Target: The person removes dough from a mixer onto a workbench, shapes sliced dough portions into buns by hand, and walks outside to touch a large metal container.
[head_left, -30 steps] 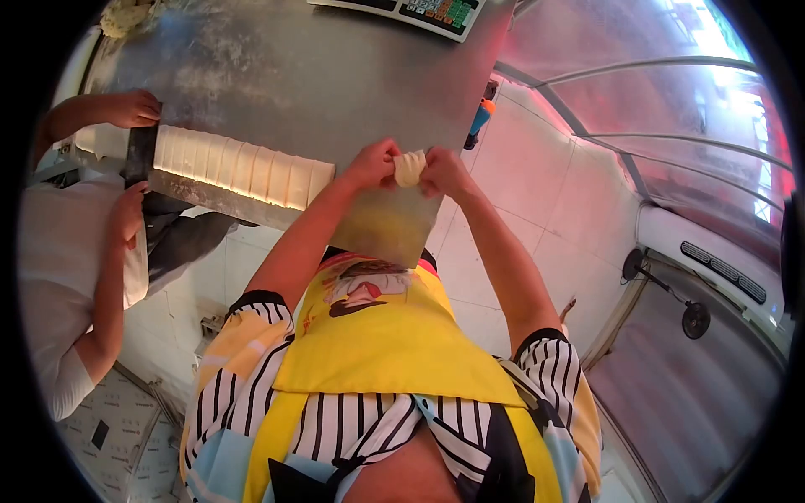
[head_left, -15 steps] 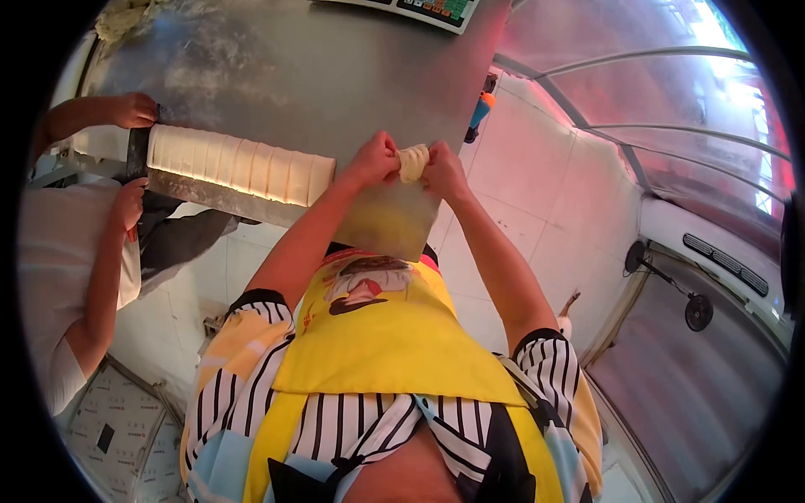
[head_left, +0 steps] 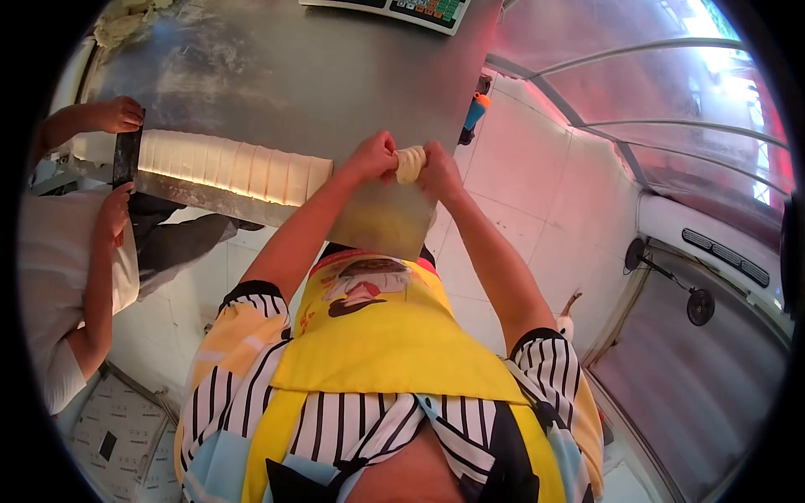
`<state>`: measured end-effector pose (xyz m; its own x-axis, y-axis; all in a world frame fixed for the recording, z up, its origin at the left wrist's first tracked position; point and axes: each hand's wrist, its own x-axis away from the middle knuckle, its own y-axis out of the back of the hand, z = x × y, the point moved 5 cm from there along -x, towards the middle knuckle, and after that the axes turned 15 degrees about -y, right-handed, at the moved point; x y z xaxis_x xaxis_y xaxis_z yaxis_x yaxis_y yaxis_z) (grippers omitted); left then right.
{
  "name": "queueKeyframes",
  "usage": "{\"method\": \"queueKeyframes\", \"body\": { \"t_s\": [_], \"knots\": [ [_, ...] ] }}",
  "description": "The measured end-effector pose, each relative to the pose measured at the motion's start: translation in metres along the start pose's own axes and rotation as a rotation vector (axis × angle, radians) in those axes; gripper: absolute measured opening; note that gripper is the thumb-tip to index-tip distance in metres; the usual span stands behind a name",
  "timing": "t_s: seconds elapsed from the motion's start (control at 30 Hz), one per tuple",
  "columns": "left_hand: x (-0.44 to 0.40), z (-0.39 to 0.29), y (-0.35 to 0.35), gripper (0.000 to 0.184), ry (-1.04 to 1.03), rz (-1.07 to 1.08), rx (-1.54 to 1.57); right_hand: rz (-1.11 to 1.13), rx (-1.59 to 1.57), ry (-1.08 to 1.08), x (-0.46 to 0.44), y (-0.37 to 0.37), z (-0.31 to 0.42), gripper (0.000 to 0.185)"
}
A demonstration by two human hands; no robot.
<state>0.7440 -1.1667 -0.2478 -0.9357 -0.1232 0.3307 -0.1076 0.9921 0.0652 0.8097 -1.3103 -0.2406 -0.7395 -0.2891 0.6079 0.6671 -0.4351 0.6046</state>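
Observation:
A small pale piece of ridged dough hangs between my two hands, over the metal table near its right edge. My left hand pinches its left end, and the fingers of my right hand are closed on its right end. To the left of my left forearm lies a long pale roll of dough, cut across into many strips, along the table's front edge.
At the far left a co-worker holds a dark flat blade across the long dough with both hands. A scale stands at the table's back. A lump of dough lies at the back left.
The co-worker's blade has moved left along the long dough. My hands remain on the small dough piece, whose twisted folds have changed shape slightly.

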Motion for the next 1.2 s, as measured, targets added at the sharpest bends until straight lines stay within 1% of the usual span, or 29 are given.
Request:
{"method": "queueKeyframes", "body": {
  "t_s": [0.07,0.17,0.27,0.37,0.47,0.57,0.6,0.67,0.77,0.83,0.87,0.9,0.97,1.0,1.1,1.17,1.2],
  "knots": [
    [-0.001,0.0,-0.003,0.016,0.019,-0.078,-0.141,-0.267,0.15,0.226,0.006,-0.007,0.001,0.031],
    [-0.005,0.002,-0.005,0.016,-0.156,-0.144,-0.355,-0.296,0.174,0.165,0.007,-0.014,-0.003,0.029],
    [-0.007,-0.001,-0.005,0.015,-0.246,-0.133,-0.481,0.046,-0.144,0.085,0.006,-0.001,-0.001,0.026],
    [0.0,-0.001,-0.003,0.017,-0.055,-0.089,-0.287,0.493,-0.446,-0.304,0.01,0.004,-0.003,0.022],
    [0.0,-0.005,-0.002,0.018,-0.009,-0.039,-0.205,0.331,-0.43,-0.302,0.007,0.005,-0.006,0.021],
    [-0.003,0.001,-0.002,0.019,-0.117,-0.049,-0.287,0.097,0.106,0.014,-0.005,0.01,0.004,0.022],
    [-0.002,0.006,-0.004,0.019,-0.083,-0.045,-0.28,0.051,0.107,0.034,-0.002,0.009,0.003,0.021],
    [0.003,-0.02,-0.004,0.02,-0.026,-0.049,-0.265,-0.048,0.114,0.086,0.002,0.008,0.009,0.019],
    [-0.004,-0.009,-0.005,0.02,-0.159,-0.118,-0.442,-0.16,0.124,0.106,0.005,0.003,0.008,0.016],
    [-0.003,0.003,-0.002,0.021,-0.228,-0.195,-0.514,-0.21,0.089,0.127,0.012,0.001,0.009,0.015],
    [0.001,-0.001,0.001,0.021,-0.26,-0.233,-0.547,-0.233,0.072,0.135,0.015,0.002,0.008,0.015],
    [0.005,0.005,0.002,0.021,-0.174,-0.228,-0.484,-0.254,0.017,0.187,0.018,0.002,0.006,0.016],
    [0.018,0.008,0.001,0.021,0.01,-0.207,-0.356,-0.243,-0.04,0.174,0.025,-0.002,0.0,0.015],
    [0.019,0.005,-0.002,0.02,-0.011,-0.187,-0.389,-0.232,-0.068,0.165,0.028,-0.005,-0.003,0.015],
    [0.016,-0.002,-0.004,0.018,-0.05,-0.128,-0.478,-0.251,0.035,0.178,0.027,-0.002,0.001,0.018],
    [0.014,-0.003,-0.006,0.016,-0.04,-0.085,-0.521,0.071,0.016,0.171,0.013,0.003,-0.001,0.018],
    [0.013,-0.003,-0.007,0.017,-0.115,-0.108,-0.56,0.234,0.004,0.161,0.013,0.002,-0.003,0.018]
  ]
}}
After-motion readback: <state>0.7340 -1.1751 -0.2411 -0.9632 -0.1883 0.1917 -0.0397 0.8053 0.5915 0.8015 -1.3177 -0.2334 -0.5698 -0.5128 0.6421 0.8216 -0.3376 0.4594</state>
